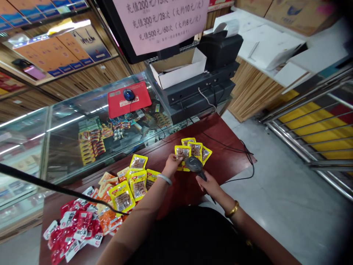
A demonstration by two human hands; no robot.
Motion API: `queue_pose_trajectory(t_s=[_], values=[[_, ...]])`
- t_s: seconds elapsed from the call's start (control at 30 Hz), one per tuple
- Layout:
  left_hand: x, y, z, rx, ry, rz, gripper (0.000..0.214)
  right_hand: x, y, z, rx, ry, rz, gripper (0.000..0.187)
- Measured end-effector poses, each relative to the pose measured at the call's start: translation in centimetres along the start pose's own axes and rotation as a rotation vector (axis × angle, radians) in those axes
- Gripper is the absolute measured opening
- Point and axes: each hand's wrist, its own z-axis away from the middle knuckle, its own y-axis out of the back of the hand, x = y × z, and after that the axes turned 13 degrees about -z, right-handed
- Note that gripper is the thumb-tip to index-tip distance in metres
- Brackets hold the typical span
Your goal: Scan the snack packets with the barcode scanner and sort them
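Note:
My left hand [171, 165] pinches the lower left edge of a yellow-edged snack packet [182, 151] with a clear window. In my right hand [209, 183] is a black barcode scanner [195, 165], its head close beside that packet. Several like packets [195, 148] lie under and around it on the dark red counter [220, 136]. Left of my left forearm sits a heap of yellow packets [122, 198], with orange packets [109, 219] under and beside them. Farther left is a pile of red and white packets [75, 230].
Behind the counter stands a glass case [66, 125] bearing a red mouse pad [116, 103] and a mouse [128, 94]. A white open box [182, 77] and a black receipt printer [220, 46] rest on the cash drawer [193, 92]. A cable [252, 165] hangs off the right edge. Metal railings [309, 147] stand right.

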Motion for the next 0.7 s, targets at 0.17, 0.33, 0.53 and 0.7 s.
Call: queue_pose_trajectory(t_s=[0.17, 0.33, 0.53, 0.7], values=[[1.7, -2.8, -1.4, -0.113, -0.078, 0.245, 0.044, 0.2, 0.5, 0.4, -0.002, 0.007, 0.003, 0.052], [-0.1, -0.1, -0.5, 0.03, -0.173, -0.084, 0.03, 0.0, 0.2, 0.3, -0.032, -0.009, 0.024, 0.051], [-4.5, 8.2, 6.0, 0.292, -0.062, -0.876, 0.043, 0.6, -1.6, -0.3, -0.124, -0.069, 0.041, 0.052], [-7.7, 13.3, 10.2, 0.451, 0.222, -1.147, 0.064, 2.0, -3.4, -0.7, -0.259, -0.087, 0.091, 0.054]])
